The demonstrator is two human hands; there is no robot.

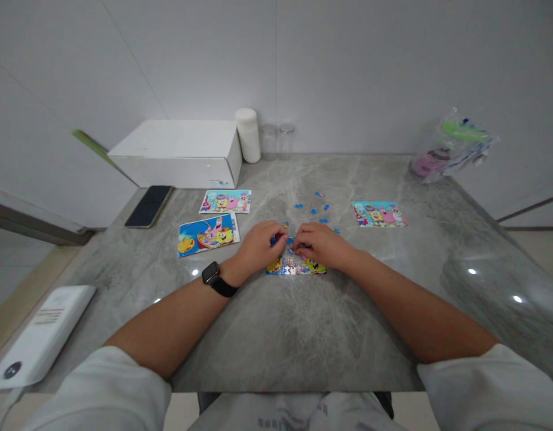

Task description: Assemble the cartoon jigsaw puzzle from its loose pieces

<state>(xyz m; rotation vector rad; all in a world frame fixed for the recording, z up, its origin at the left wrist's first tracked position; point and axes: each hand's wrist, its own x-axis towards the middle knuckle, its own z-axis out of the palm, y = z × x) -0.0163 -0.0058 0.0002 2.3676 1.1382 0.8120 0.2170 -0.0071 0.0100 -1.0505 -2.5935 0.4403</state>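
A partly assembled cartoon jigsaw puzzle [291,267] lies on the grey marble table [303,335] in front of me. My left hand [258,245], with a black watch on its wrist, is curled at the puzzle's upper left edge and pinches a small blue puzzle piece [273,240]. My right hand [324,245] rests curled on the puzzle's upper right part, fingers pressed down on the pieces. Loose blue puzzle pieces [313,211] are scattered just beyond both hands.
Three cartoon picture cards lie around: one [207,234] left of my hands, one [225,202] behind it, one [379,214] at right. A black phone [149,206], a white box [178,152], a white jar [249,135], two clear jars [276,141], a plastic bag [451,149] and a white device [38,335] stand around.
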